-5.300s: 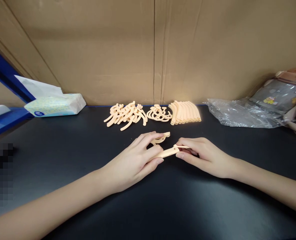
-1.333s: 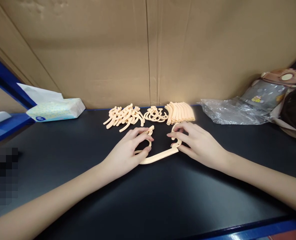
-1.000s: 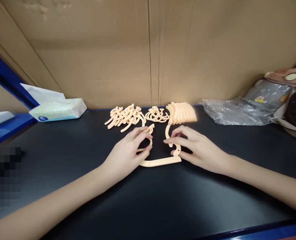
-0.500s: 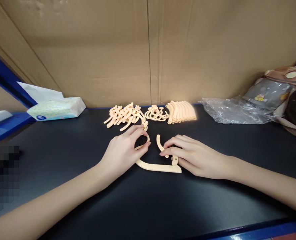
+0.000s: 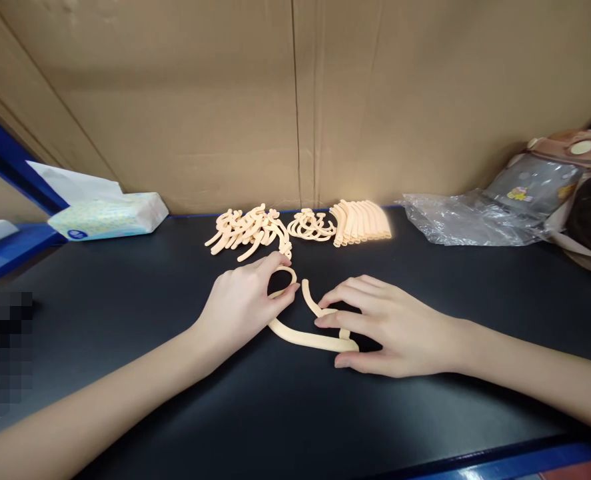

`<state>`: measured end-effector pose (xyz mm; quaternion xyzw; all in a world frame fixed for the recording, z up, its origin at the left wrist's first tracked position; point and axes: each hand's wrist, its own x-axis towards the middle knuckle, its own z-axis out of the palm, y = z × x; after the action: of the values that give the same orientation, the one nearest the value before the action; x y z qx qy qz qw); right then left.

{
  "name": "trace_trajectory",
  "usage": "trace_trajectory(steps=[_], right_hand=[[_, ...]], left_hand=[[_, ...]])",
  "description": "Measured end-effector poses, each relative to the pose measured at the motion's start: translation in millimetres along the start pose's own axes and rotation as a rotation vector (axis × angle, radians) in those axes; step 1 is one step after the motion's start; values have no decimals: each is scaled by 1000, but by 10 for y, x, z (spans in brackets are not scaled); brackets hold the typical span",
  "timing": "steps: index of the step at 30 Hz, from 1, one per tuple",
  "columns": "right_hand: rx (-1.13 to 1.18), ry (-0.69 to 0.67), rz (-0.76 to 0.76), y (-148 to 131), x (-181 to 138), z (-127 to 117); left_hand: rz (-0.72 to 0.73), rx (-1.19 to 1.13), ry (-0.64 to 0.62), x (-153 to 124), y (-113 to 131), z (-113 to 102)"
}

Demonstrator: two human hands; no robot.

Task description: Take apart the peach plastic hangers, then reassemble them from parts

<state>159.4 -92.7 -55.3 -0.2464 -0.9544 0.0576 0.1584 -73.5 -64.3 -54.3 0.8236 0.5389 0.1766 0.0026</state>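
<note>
A peach plastic piece of curved arms point(image 5: 305, 337) lies on the black table point(image 5: 295, 407) between my hands. My left hand point(image 5: 242, 307) pinches its looped end with thumb and forefinger. My right hand point(image 5: 380, 327) rests over its other end, fingers curled on the short curved arm. Behind them lie a loose heap of curved peach parts point(image 5: 248, 230), a small heap of ring-shaped parts point(image 5: 311, 225) and a neat row of curved strips point(image 5: 361, 222).
A tissue pack point(image 5: 106, 213) sits at the back left by a blue shelf frame point(image 5: 5, 160). A crumpled clear plastic bag point(image 5: 468, 220) and a grey bottle with a brown lid point(image 5: 550, 180) lie at the back right. Cardboard point(image 5: 295, 100) walls the back.
Both hands have drawn the peach piece toward me. My right hand has swung its end round, folding the short arm toward the left hand. The left hand keeps its pinch.
</note>
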Motion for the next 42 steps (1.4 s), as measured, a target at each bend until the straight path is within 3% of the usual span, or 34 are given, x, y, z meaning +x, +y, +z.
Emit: trace_trajectory(steps=[11, 26, 42], right_hand=[[38, -13, -58, 4, -10, 25], [50, 10, -149, -36, -3, 38], [89, 77, -23, 136, -3, 26]], left_hand=[[-63, 65, 59, -14, 39, 7], [-61, -165, 0, -23, 0, -26], [135, -276, 9, -12, -102, 72]])
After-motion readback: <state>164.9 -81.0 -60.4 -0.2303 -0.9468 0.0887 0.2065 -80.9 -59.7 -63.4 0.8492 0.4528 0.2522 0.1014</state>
